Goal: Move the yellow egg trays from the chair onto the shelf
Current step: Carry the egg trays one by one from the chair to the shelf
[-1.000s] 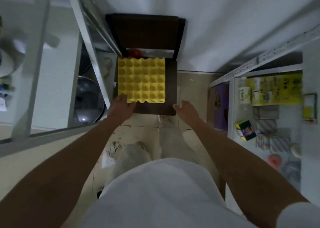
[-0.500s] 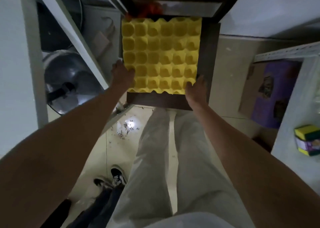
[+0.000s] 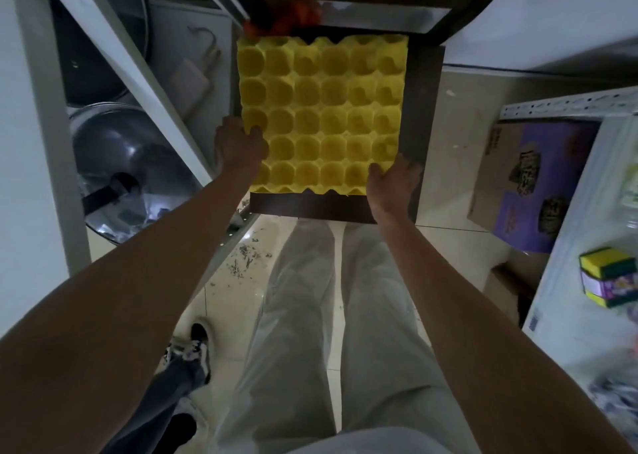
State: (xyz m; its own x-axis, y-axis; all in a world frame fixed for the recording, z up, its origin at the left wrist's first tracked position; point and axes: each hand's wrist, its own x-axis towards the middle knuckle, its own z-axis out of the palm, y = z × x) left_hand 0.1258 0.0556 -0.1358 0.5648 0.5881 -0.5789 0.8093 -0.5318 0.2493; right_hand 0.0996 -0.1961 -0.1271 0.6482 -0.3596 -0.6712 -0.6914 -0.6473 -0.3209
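Observation:
The yellow egg trays [image 3: 321, 115] lie flat on the dark brown chair seat [image 3: 423, 108], their cups facing up. My left hand [image 3: 238, 144] grips the trays' left edge, thumb over the rim. My right hand [image 3: 392, 184] holds the near right corner, fingers curled on the edge. How many trays are stacked cannot be told from above. A white metal shelf [image 3: 566, 106] stands to the right, another shelf frame [image 3: 114, 49] to the left.
Metal pot lids [image 3: 127, 163] sit in the left shelf. A purple cardboard box [image 3: 528, 184] leans on the floor at right, and a small yellow-green box [image 3: 609, 281] rests on the right shelf. Another person's shoe [image 3: 188, 353] stands on the tiled floor. Something red [image 3: 293, 18] lies behind the trays.
I bent closer to the chair. Both hands reached forward from the seat's front edge and closed on the trays' left edge and near right corner.

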